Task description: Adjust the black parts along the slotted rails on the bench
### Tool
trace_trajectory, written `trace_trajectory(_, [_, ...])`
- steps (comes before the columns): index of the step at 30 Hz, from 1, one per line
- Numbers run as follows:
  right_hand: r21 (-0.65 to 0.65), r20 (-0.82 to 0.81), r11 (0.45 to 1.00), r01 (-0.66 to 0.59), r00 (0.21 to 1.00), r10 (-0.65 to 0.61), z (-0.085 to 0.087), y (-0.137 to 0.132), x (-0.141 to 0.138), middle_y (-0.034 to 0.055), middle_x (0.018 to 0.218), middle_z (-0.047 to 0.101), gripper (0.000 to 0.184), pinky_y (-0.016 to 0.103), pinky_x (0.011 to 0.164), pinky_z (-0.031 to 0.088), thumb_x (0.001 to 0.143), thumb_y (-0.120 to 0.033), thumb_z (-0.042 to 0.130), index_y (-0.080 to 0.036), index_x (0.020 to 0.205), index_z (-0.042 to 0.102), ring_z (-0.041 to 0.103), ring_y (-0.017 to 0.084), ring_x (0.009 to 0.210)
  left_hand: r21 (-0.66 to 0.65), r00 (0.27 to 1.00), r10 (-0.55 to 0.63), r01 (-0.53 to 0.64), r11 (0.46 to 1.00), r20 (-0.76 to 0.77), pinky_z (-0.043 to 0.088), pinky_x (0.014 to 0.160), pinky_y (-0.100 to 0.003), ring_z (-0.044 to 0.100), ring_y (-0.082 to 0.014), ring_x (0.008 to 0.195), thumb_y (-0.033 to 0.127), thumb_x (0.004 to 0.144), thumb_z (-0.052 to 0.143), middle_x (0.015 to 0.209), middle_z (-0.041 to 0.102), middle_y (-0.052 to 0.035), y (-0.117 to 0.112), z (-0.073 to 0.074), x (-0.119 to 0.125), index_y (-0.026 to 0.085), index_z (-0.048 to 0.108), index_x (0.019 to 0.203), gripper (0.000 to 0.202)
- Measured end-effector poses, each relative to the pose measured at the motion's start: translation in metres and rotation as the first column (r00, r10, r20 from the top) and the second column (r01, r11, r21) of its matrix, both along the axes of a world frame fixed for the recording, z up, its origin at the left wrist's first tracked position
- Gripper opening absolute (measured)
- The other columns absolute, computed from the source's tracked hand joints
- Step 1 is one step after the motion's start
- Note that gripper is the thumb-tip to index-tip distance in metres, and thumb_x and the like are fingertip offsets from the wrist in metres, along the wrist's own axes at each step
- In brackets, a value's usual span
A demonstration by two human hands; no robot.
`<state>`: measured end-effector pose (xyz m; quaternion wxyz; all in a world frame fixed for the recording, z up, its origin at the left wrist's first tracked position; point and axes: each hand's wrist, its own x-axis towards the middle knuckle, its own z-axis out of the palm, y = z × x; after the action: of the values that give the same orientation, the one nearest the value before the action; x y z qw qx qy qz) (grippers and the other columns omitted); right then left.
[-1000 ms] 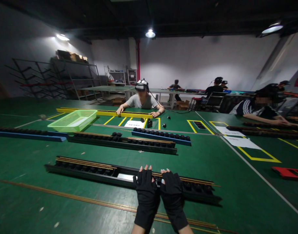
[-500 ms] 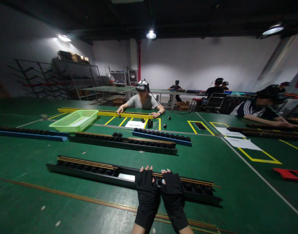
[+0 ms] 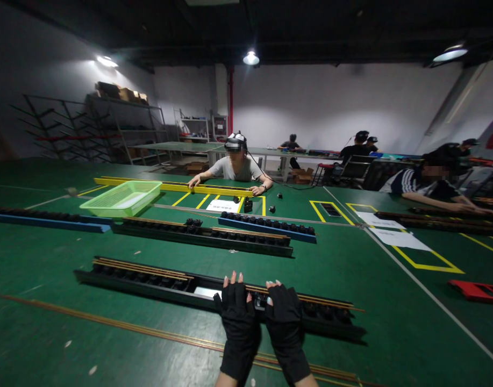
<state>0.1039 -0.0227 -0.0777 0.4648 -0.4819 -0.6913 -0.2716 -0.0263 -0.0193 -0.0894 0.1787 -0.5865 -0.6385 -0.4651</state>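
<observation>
A long black channel rail (image 3: 145, 287) lies across the table in front of me, with black roller-like blocks (image 3: 322, 310) along its inside. Thin brass-coloured rods (image 3: 141, 267) run on top of them. My left hand (image 3: 238, 312), in a black fingerless glove, is closed over the rail right of its middle, fingertips at the far wall and thumb inside. Beside it my right hand (image 3: 284, 312), gloved alike, grips the rail over the rods. Between the thumbs a small shiny part (image 3: 259, 301) shows. My palms hide what lies beneath them.
Loose long rods (image 3: 109, 320) lie nearer me. Beyond are another filled black rail (image 3: 246, 246), a blue rail (image 3: 270, 228) and a green basket (image 3: 121, 200). A person opposite touches a yellow rail (image 3: 173, 187). A red part (image 3: 476, 290) lies right.
My left hand has shifted slightly left along the rail, widening the gap between my hands. The right hand stays nearly where it was. The view moves slightly.
</observation>
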Motion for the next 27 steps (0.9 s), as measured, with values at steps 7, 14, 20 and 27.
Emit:
trace_trajectory(7, [-0.003,-0.005,1.000,-0.007,1.000,0.007,-0.0025,0.0002,-0.0002,0.0079,0.110,0.075,0.035,0.044,0.111,0.035,0.090,-0.009,0.045,-0.015,0.117,0.066,0.064,0.022,0.113,-0.077,0.997,0.022,-0.028,0.997,-0.075,0.019,0.113,-0.055,0.055,-0.0277,0.124,0.018,0.095,0.042,0.130,0.065,-0.0139,0.0030,-0.0034,-0.0041,0.020,0.059,0.132,0.040])
trace_trajectory(14, [-0.019,-0.006,1.000,-0.007,1.000,0.007,-0.0001,-0.0013,-0.0006,0.0077,0.110,0.075,0.035,0.043,0.111,0.035,0.090,-0.009,0.045,-0.016,0.117,0.066,0.064,0.022,0.113,-0.077,0.996,0.016,-0.022,0.997,-0.082,0.021,0.112,-0.052,0.057,-0.0267,0.121,0.017,0.096,0.043,0.130,0.066,-0.0123,0.0003,0.0004,-0.0047,0.021,0.059,0.131,0.039])
trace_trajectory(20, [0.013,0.012,1.000,-0.001,1.000,0.001,0.0001,-0.0003,0.0000,0.0078,0.109,0.075,0.035,0.044,0.109,0.037,0.089,-0.007,0.045,-0.014,0.116,0.066,0.065,0.022,0.111,-0.117,0.998,0.028,-0.034,0.993,-0.057,0.020,0.112,-0.052,0.056,-0.0271,0.122,0.018,0.096,0.042,0.130,0.066,-0.0121,0.0000,-0.0002,-0.0026,0.021,0.061,0.129,0.038])
trace_trajectory(27, [0.017,0.016,1.000,-0.008,1.000,0.008,0.0009,-0.0003,0.0000,0.0082,0.108,0.075,0.034,0.045,0.108,0.037,0.089,-0.007,0.045,-0.013,0.116,0.066,0.064,0.023,0.111,-0.055,0.997,0.016,-0.020,0.998,-0.075,0.023,0.110,-0.051,0.055,-0.0281,0.123,0.018,0.096,0.043,0.129,0.066,-0.0125,0.0004,0.0015,-0.0042,0.019,0.059,0.130,0.038])
